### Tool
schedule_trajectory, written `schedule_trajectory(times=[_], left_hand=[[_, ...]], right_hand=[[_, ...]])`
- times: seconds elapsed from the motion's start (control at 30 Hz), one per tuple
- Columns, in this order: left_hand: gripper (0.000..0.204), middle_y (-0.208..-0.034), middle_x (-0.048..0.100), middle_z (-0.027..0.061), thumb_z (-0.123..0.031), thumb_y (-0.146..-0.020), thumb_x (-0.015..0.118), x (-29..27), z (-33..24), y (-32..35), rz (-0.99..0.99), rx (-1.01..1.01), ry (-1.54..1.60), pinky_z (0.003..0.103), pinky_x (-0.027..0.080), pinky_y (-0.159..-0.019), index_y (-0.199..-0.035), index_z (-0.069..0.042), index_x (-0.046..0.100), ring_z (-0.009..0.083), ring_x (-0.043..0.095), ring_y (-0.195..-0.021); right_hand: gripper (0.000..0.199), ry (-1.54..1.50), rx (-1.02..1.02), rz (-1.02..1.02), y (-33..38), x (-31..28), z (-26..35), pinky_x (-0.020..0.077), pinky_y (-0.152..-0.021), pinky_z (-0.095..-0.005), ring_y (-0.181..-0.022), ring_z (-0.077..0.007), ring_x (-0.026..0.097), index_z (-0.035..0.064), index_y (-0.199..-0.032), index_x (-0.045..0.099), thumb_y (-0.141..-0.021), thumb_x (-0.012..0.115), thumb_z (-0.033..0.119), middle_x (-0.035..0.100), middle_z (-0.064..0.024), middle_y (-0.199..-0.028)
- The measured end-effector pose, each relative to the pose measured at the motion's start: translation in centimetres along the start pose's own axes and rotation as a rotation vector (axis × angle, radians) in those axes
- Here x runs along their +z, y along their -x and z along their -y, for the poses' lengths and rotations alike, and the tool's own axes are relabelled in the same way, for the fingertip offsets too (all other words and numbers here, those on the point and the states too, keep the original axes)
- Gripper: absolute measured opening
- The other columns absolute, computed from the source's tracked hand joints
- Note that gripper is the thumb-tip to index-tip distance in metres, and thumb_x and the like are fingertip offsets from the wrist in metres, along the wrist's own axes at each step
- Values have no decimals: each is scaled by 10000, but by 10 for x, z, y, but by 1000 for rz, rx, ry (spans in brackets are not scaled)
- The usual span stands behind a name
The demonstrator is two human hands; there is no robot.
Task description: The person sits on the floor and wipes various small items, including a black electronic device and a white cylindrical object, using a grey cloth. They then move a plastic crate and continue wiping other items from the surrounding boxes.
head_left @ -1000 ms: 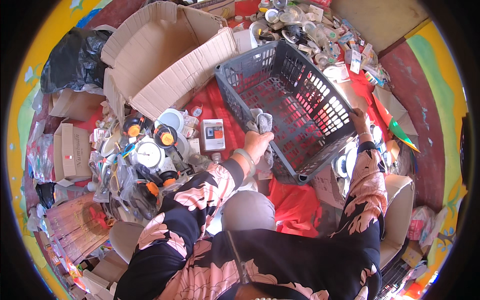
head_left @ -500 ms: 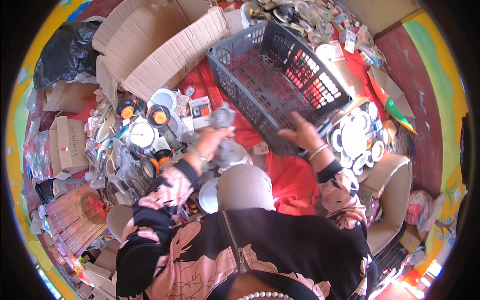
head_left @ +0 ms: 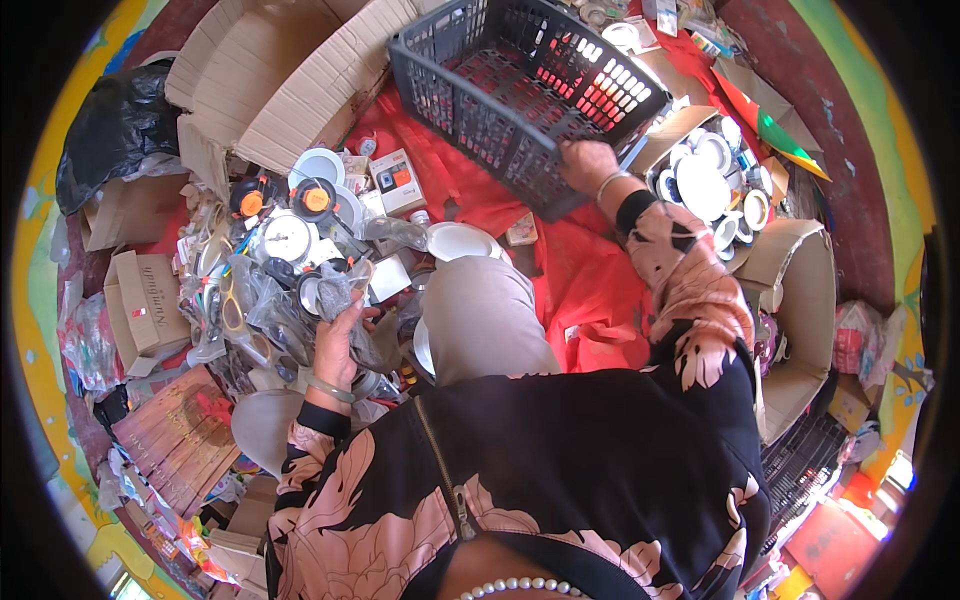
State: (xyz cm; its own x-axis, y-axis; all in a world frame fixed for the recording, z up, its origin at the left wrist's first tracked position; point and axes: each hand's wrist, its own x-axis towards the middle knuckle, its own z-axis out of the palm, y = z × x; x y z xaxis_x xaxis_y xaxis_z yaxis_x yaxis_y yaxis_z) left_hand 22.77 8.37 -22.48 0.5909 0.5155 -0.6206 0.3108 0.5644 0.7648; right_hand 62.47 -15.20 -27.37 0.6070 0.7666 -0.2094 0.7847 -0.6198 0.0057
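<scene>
A black slatted plastic crate [head_left: 480, 115] stands tilted on red cloth in front of me. My right hand [head_left: 588, 166] is closed on its near right rim. Low on the left, my left hand [head_left: 338, 345] is among the loose goods, its fingers curled around a clear plastic bag [head_left: 372, 338]; the fingertips are partly covered. Close by lie a white plate [head_left: 462, 241], a crumpled clear plastic piece [head_left: 396, 233] and a white box with an orange picture [head_left: 397, 182].
Round black-and-orange items [head_left: 314, 198] and white discs [head_left: 288, 238] heap on the left. A large open cardboard box [head_left: 310, 105] stands behind them. White round pieces [head_left: 703, 186] pile up right of the crate, above another open carton [head_left: 800, 330]. Red cloth [head_left: 590, 290] covers the middle.
My left hand has moved down and left, from a clear plastic item to the pile. My right hand has closed on the crate's rim, and the crate sits farther up and left in view.
</scene>
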Motion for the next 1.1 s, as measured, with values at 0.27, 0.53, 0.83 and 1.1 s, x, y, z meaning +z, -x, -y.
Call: schedule_trajectory(times=[0.27,0.53,0.83,1.1], left_hand=[[314,-809,644,141,-152,-817,600,-10,6,10,-53,-6,16,265,431,-628,-1058,46,560,149,557,-659],[325,-818,649,117,-161,-811,625,-16,15,23,-117,-32,104,256,435,-630,-1042,61,567,134,560,-670],[96,-790,611,55,-122,-809,613,-74,47,69,-71,-61,482,294,475,-652,-873,-56,587,158,573,-694],[137,-855,613,39,-160,-822,627,-78,26,155,63,171,738,300,475,-668,-927,-84,582,160,579,-767]], right_hand=[[187,-163,22,43,15,40,49,495,-671,-404,-775,-320,632,41,-867,570,-767,472,165,643,-162,-807],[209,-198,67,53,16,49,62,479,-698,-451,-783,-357,612,51,-900,549,-750,537,195,631,-162,-768],[478,-522,-245,-285,38,-81,163,446,-854,-377,-1042,-354,524,69,-1239,438,-808,570,226,536,-224,-1131],[385,-581,-895,152,165,-127,378,476,-732,-405,-826,-351,603,110,-1068,556,-779,595,362,623,-194,-872]])
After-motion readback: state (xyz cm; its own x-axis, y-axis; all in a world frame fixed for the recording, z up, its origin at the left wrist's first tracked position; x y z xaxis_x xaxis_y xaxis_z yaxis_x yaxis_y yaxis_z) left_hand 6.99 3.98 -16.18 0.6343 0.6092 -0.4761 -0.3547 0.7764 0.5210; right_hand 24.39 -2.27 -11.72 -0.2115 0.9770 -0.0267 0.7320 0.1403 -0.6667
